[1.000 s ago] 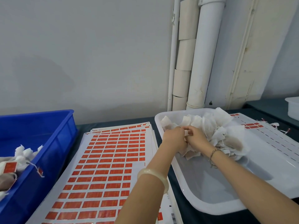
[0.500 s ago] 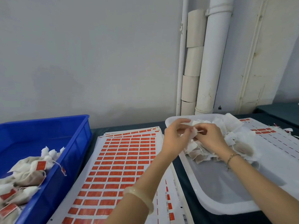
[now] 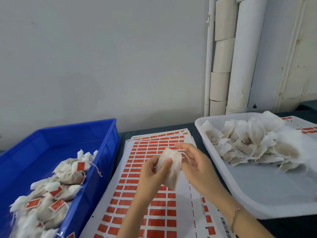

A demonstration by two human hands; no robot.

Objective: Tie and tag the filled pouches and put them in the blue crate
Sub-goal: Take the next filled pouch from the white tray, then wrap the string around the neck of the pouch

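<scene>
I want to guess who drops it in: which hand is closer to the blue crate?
Left. The left hand holds the pouch on the side toward the blue crate; the right hand is beyond the pouch, nearer the white tray.

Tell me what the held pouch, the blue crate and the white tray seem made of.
The pouch looks like thin, matte non-woven or filter fabric: slightly see-through, softly creased. The blue crate seems moulded plastic: glossy, ribbed walls. The white tray also looks plastic: smooth, rounded rim.
</scene>
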